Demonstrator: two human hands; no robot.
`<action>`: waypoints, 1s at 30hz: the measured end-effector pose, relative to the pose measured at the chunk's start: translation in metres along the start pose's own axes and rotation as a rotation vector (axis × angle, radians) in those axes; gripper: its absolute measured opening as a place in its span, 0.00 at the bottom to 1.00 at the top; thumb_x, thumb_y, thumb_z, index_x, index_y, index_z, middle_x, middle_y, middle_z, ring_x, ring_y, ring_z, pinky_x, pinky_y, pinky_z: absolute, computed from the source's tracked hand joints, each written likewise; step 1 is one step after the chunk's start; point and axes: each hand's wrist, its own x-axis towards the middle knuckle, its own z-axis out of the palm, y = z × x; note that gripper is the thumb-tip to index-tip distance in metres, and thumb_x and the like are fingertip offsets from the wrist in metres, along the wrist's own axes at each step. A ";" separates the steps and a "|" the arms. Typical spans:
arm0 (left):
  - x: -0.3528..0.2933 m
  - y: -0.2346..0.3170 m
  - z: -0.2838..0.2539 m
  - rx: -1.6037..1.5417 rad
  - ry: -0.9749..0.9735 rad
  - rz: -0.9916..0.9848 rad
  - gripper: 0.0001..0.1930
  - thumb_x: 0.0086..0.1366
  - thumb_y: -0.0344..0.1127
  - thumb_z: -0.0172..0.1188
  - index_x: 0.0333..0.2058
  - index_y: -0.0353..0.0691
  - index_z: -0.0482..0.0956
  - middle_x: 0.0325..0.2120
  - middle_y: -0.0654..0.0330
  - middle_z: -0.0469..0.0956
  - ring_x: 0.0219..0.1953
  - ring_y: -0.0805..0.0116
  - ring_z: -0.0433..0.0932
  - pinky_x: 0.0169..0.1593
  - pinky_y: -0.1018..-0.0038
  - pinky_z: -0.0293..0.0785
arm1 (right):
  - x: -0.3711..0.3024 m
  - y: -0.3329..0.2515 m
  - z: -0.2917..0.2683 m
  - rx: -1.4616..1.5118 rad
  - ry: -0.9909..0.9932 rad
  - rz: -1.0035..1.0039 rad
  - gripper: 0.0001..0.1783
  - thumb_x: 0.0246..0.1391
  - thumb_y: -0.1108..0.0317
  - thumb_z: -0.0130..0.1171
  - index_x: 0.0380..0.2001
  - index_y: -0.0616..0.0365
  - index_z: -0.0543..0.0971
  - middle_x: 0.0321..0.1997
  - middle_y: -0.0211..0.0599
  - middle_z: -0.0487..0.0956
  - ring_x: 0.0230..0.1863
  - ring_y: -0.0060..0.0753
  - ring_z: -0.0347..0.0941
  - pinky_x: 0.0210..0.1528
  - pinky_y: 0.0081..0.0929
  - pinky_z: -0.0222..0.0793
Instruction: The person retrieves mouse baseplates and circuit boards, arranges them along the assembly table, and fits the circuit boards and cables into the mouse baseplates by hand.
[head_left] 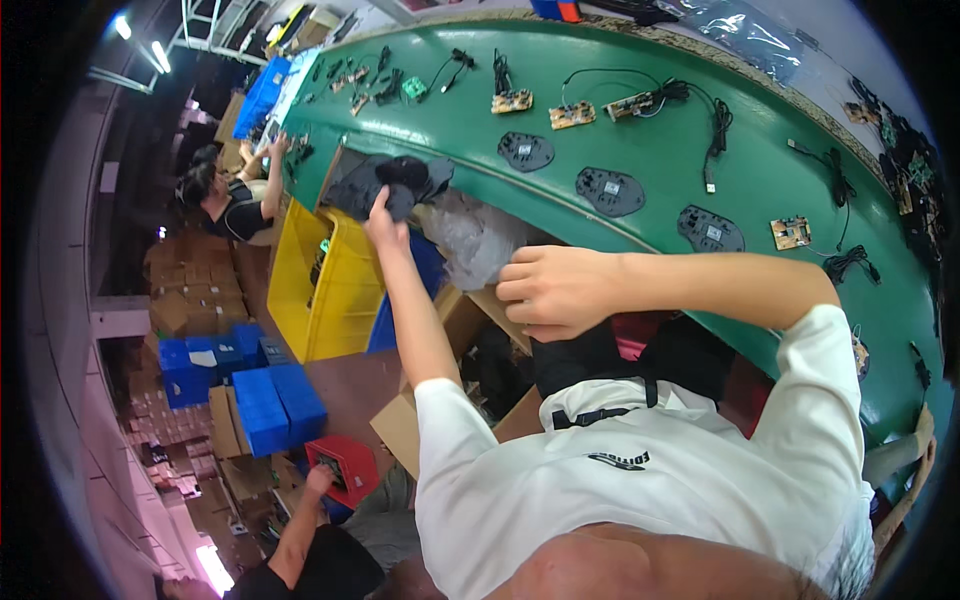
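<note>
My left hand (388, 228) reaches out to the far left over a box of black plastic mouse shells (360, 190). Its fingers close on one dark shell piece (401, 203) at the box's near side. Bent across in front of me, my right hand (556, 290) has its fingers curled beside a clear plastic bag (474, 240). Whatever those fingers hold, if anything, is hidden. On the green bench, flat black mouse bases (610, 191) lie in a spaced row. Beyond them are small circuit boards (572, 115) with black cables.
A yellow bin (345, 300) and a blue bin (410, 285) stand below my left arm. An open cardboard box (400, 428) is by my lap. Co-workers sit at the far left, lower left and right edge (915, 450). Blue crates (275, 410) are stacked on the left.
</note>
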 end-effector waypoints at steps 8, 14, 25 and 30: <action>0.110 -0.052 0.082 0.153 -0.044 -0.196 0.25 0.53 0.15 0.64 0.52 0.34 0.73 0.42 0.54 0.79 0.39 0.55 0.83 0.38 0.60 0.85 | -0.061 -0.034 -0.065 -0.147 0.003 0.270 0.11 0.48 0.59 0.62 0.24 0.54 0.77 0.31 0.32 0.72 0.39 0.35 0.70 0.46 0.33 0.66; 0.144 -0.123 0.109 0.570 -0.184 -0.038 0.26 0.55 0.24 0.67 0.53 0.37 0.71 0.44 0.53 0.78 0.40 0.60 0.81 0.39 0.67 0.81 | -0.114 -0.043 -0.088 -0.210 -0.034 0.630 0.12 0.43 0.61 0.67 0.25 0.56 0.77 0.34 0.34 0.74 0.42 0.36 0.72 0.47 0.34 0.67; 0.121 -0.085 0.114 1.646 -0.337 0.391 0.29 0.65 0.48 0.56 0.66 0.60 0.65 0.66 0.46 0.57 0.57 0.38 0.71 0.59 0.55 0.69 | -0.107 -0.080 -0.060 -0.085 0.166 0.947 0.14 0.43 0.63 0.69 0.32 0.57 0.79 0.41 0.36 0.77 0.44 0.41 0.74 0.48 0.38 0.69; 0.096 -0.071 0.103 1.450 -0.196 0.446 0.25 0.69 0.55 0.52 0.44 0.37 0.83 0.51 0.46 0.76 0.52 0.48 0.76 0.54 0.58 0.71 | -0.100 -0.103 -0.025 -0.020 0.289 1.047 0.13 0.45 0.65 0.68 0.34 0.58 0.80 0.40 0.36 0.78 0.42 0.41 0.74 0.46 0.37 0.69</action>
